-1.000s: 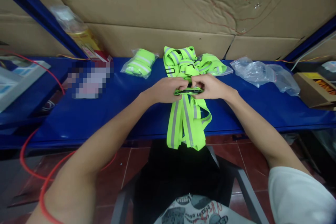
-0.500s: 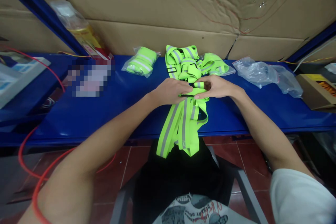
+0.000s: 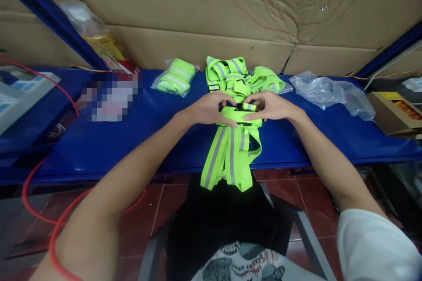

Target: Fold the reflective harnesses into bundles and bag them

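Cardboard wall behind blue bench, red tile floor, blue frame at L

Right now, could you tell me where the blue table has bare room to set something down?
Bare table lies left of the left hand, and right of the right hand below the empty bags. The middle, with straps and packs, is crowded.

Pixelated patch on blue bench, contents unreadable; strap buckle hidden betw. left hand & right hand; cardboard box cut by right edge; tray cut by left edge; shirt print cropped at bottom, too small to read
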A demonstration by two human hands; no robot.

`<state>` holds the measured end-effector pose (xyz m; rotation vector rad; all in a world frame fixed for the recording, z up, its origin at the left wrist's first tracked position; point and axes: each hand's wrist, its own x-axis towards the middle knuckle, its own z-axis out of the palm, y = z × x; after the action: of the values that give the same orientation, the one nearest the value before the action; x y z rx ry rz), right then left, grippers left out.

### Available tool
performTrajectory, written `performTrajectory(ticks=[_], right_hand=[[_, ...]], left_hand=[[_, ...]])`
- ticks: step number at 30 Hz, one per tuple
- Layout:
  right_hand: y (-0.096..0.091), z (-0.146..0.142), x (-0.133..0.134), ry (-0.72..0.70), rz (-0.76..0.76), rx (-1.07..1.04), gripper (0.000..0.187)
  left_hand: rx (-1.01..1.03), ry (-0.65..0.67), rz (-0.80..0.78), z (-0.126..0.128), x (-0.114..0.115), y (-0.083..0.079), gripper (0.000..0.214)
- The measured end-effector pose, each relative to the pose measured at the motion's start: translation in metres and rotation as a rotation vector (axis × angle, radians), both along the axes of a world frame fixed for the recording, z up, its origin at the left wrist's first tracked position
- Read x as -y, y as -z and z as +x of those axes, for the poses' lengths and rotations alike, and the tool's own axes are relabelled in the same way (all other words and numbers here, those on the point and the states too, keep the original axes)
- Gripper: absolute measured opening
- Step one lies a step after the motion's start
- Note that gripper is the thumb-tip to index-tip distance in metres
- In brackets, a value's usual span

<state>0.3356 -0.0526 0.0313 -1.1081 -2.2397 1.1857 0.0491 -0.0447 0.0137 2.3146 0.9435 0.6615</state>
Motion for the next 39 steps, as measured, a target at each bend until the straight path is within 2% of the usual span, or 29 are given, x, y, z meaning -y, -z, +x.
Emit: performTrajectory(ticks=[4,8,10,12,15,17,20,25,29,33,39], right_hand=[[-0.001,-0.001,0.000,0.017,-0.010,-0.033,0.046],[-0.005,-0.001,0.002,0.032,0.002,-0.047,0.056],[-0.006,-0.002,0.003,0.031,0.026,-0.051,0.055],[-0.008,-0.005,0.003,0.046,0.127,-0.085,0.048],[-0.011,-0.010,0.005,0.071,0.322,-0.173,0.052],[-0.014,-0.012,0.008,0.067,0.341,-0.198,0.056],[-0.017,-0.015,0.013,0.046,0.260,-0.221,0.074],[-0.012,-0.023,0.018,0.040,0.142,-0.348,0.064],[-0.004,-0.024,0.015,0.067,0.022,-0.380,0.061],[-0.003,-0.019,0.014,0.079,-0.164,-0.377,0.058],[-0.010,-0.019,0.022,-0.034,-0.322,-0.516,0.065]], left_hand=[[-0.134,0.032,0.167,-0.001,0.002,-0.004,0.069],[-0.220,0.078,0.234,0.002,0.012,-0.010,0.063],[-0.245,0.080,0.288,0.004,0.017,-0.010,0.061],[-0.244,0.082,0.337,0.006,0.019,-0.009,0.060],[-0.209,0.078,0.338,0.007,0.021,-0.011,0.057],[-0.148,0.056,0.312,0.006,0.021,-0.015,0.055],[-0.007,-0.016,0.295,0.004,0.021,-0.022,0.054],[0.096,-0.098,0.291,0.001,0.016,-0.026,0.057],[0.079,-0.086,0.286,-0.002,0.012,-0.024,0.057],[0.114,-0.063,0.263,-0.004,0.012,-0.025,0.055],[0.320,-0.050,0.219,-0.006,0.012,-0.033,0.062]])
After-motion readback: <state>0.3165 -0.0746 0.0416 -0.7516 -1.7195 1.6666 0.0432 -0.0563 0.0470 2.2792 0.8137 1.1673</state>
